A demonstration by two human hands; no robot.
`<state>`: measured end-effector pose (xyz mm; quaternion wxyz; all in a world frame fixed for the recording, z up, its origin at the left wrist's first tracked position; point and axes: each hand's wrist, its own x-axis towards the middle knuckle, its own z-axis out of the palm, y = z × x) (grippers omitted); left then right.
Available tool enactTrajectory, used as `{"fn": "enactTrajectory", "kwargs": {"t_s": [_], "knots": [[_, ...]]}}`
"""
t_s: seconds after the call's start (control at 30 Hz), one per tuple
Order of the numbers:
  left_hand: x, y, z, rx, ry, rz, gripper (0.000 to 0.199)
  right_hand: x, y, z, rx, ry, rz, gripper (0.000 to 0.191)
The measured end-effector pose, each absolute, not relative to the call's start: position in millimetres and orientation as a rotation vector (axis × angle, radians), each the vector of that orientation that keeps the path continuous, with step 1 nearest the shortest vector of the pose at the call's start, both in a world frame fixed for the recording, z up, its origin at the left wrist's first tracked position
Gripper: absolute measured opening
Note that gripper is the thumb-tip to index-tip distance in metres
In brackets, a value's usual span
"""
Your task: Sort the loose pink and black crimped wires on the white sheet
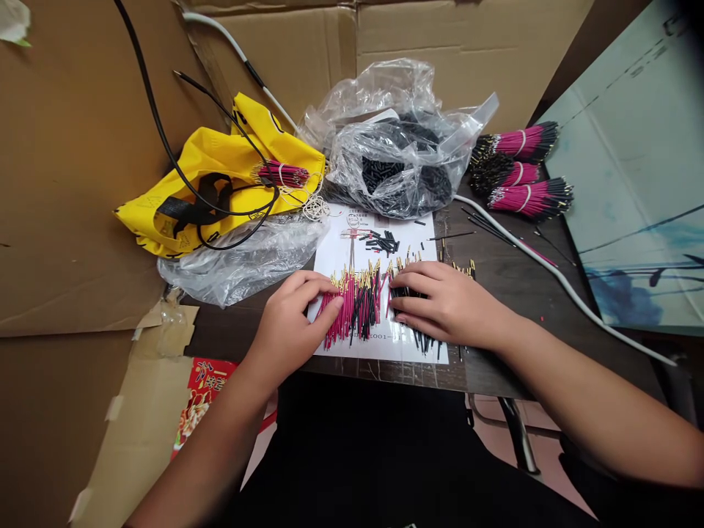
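Note:
Short pink and black wires (352, 312) with gold-coloured tips lie in a loose row on a printed white sheet (330, 352). My left hand (294, 315) rests at the row's left end, its thumb and fingers slightly apart against the pink wires. Over the mostly black wires (432, 343) on the right lies my right hand (445, 301), fingers stretched out and spread. Neither hand is closed round a wire. Its palm and fingers hide part of those black wires. Behind the row is a small pile of short black tubes (380, 242).
A clear plastic bag (396, 161) of black pieces stands at the back. Tied pink wire bundles (528, 198) sit to its right. A yellow bag (181, 172) with black cables lies back left. A white cable (566, 282) crosses the right side. Cardboard walls (440, 44) enclose the table.

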<state>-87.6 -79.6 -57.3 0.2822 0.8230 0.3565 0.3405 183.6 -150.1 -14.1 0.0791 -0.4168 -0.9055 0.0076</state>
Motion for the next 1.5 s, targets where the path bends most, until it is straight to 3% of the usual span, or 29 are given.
{"fn": "enactTrajectory", "kwargs": {"t_s": [0.43,0.53,0.77,0.97,1.5], "knots": [[-82,-65,-67,2.089,1.032,0.925,0.009,171,-144,-2,-1.247,-2.843,-0.232,0.022],[-81,-65,-70,2.051,1.03,0.982,0.01,163,-127,4,-1.223,-2.9,-0.285,0.032],[-82,-64,-71,1.993,1.011,1.016,0.014,154,-93,5,-0.894,-3.126,-0.407,0.02],[-82,-64,-72,2.002,1.009,1.016,0.015,161,-92,6,-0.756,-3.121,-0.52,0.024],[-83,-64,-71,2.025,0.97,1.011,0.016,237,-132,27,-1.261,-2.955,-0.154,0.037]]}}
